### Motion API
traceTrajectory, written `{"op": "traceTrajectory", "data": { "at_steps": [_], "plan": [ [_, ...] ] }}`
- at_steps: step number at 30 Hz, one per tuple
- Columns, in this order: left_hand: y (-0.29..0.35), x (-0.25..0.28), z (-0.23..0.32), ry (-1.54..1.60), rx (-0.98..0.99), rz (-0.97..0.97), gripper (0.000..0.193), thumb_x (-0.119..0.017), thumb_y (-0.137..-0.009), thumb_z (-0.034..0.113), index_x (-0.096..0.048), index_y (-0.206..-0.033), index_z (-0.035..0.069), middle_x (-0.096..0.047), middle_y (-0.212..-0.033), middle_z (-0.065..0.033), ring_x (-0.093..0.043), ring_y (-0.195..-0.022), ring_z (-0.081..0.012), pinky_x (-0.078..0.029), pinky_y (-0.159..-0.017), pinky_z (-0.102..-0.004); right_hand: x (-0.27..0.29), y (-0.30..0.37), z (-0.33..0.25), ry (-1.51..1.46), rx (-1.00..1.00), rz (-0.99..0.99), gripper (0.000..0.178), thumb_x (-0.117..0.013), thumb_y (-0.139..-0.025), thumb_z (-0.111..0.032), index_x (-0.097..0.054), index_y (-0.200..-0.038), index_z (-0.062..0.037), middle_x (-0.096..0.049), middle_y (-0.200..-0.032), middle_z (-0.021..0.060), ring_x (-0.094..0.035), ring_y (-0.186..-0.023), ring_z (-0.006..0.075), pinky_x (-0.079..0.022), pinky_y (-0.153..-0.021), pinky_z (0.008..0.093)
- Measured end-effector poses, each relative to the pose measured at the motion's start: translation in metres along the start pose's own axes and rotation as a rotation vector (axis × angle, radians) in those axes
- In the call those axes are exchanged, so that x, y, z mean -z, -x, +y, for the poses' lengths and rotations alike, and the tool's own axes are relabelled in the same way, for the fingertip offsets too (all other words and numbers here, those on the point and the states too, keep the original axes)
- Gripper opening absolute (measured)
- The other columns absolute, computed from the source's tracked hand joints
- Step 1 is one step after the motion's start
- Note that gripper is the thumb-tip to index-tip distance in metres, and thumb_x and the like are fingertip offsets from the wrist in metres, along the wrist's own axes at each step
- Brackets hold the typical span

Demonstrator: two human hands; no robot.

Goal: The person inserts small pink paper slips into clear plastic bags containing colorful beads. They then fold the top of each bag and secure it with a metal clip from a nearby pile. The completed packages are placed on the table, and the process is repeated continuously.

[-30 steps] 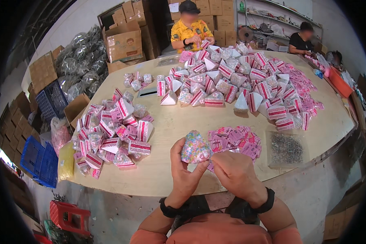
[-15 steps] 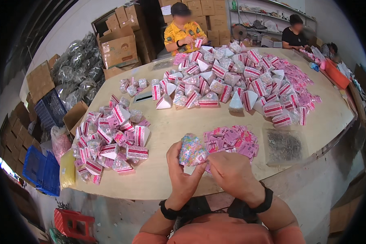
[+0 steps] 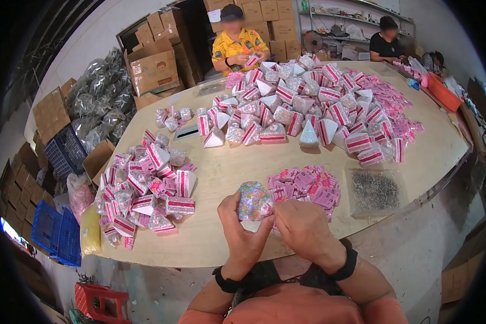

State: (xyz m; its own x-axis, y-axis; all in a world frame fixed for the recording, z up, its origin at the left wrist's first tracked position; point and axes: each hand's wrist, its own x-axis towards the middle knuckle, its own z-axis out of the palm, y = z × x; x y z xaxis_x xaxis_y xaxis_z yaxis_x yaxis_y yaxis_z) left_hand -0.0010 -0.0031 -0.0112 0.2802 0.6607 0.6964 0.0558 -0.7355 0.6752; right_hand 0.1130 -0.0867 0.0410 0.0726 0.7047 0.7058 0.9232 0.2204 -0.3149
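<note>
My left hand (image 3: 243, 229) is closed around a small clear bag of pastel-coloured pieces (image 3: 255, 201), thumb below and fingers at its left side. My right hand (image 3: 303, 227) presses its curled fingers together at the bag's right end. Whatever is pinched there is hidden behind the fingers. Just beyond my right hand lies a heap of pink printed cards (image 3: 308, 186). To the right of the cards is a shallow clear tray (image 3: 352, 208) holding many small metallic pieces.
A pile of wedge-shaped packs (image 3: 146, 189) with pink bands covers the table's left. A larger pile (image 3: 286, 102) spreads across the far side. Opposite sits a person in a yellow shirt (image 3: 237, 48); another in black (image 3: 384, 48) is far right. Blue crates (image 3: 56, 232) stand left.
Both my hands stay at the bag, almost unmoved. The view has shifted slightly. Across the table, the person in yellow has lowered and tilted the pack in their hands.
</note>
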Motion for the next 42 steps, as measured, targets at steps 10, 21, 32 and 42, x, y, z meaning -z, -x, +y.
{"op": "traceTrajectory", "data": {
  "at_steps": [10,21,32,42],
  "plan": [
    [-0.001,0.001,0.004,-0.043,-0.049,-0.071,0.067,-0.076,-0.060,0.010,-0.040,-0.115,-0.001,-0.044,-0.110,-0.0184,-0.043,-0.101,-0.0330,-0.039,-0.084,-0.0396,0.003,-0.004,0.002,-0.459,-0.462,-0.169,0.029,-0.054,-0.078,-0.008,-0.047,-0.105,-0.0005,-0.056,-0.063,0.0109,-0.058,-0.056,0.0209,-0.043,-0.047,0.0299],
    [-0.007,0.022,-0.079,0.047,0.422,-0.117,0.053,-0.070,-0.073,0.017,-0.042,-0.114,-0.001,-0.054,-0.099,-0.0124,-0.056,-0.084,-0.0162,-0.048,-0.068,-0.0268,-0.035,0.007,0.035,-0.723,-0.598,-0.251,0.031,-0.056,-0.078,-0.005,-0.051,-0.108,-0.0004,-0.056,-0.080,0.0054,-0.053,-0.067,0.0099,-0.045,-0.057,0.0227],
    [-0.191,0.180,-0.148,-0.001,0.615,0.472,0.069,-0.064,-0.077,0.027,-0.030,-0.127,-0.006,-0.050,-0.114,-0.0183,-0.048,-0.108,-0.0235,-0.039,-0.086,-0.0335,0.007,0.053,0.069,-0.806,-0.856,-0.217,0.014,-0.055,-0.079,-0.004,-0.059,-0.090,0.0033,-0.059,-0.076,0.0042,-0.057,-0.068,0.0093,-0.046,-0.061,0.0221],
    [-0.092,0.090,-0.131,-0.036,0.420,-0.261,0.029,-0.060,-0.077,0.012,-0.056,-0.103,-0.001,-0.057,-0.091,-0.0056,-0.054,-0.084,-0.0133,-0.044,-0.073,-0.0265,0.096,0.098,0.171,0.285,-0.771,-0.178,0.013,-0.054,-0.068,-0.007,-0.059,-0.077,0.0002,-0.059,-0.078,0.0193,-0.055,-0.075,0.0380,-0.045,-0.069,0.0412]
  ]
}}
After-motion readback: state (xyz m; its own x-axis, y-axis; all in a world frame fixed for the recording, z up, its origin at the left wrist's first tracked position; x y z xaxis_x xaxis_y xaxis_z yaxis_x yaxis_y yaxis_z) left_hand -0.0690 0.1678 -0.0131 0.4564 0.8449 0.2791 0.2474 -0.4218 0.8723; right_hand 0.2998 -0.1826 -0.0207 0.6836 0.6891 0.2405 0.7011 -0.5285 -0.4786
